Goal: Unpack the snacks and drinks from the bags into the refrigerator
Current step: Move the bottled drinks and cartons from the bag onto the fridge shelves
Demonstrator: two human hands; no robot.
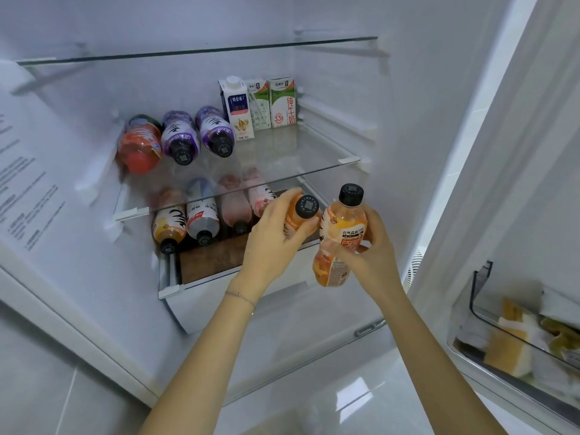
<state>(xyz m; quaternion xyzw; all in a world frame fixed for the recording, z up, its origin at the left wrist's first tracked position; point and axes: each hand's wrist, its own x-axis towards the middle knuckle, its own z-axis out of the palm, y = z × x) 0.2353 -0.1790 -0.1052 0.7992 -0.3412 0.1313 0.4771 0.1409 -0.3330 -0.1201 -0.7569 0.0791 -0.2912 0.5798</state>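
Note:
My left hand (276,233) grips an orange drink bottle (298,219) with a black cap, held on its side at the right end of the lower shelf. My right hand (370,246) holds a second orange bottle (340,237) upright, just right of the first. Several bottles (201,215) lie on the lower shelf with caps facing out. On the middle glass shelf (298,152) lie a red bottle (139,146) and two purple bottles (194,136), with three milk cartons (260,105) standing behind.
The upper glass shelf (194,51) is bare. The open refrigerator door on the right has a bin (480,296) holding packaged snacks (514,340). A white drawer front (194,306) sits below the lower shelf. Glossy tile floor (345,397) lies beneath.

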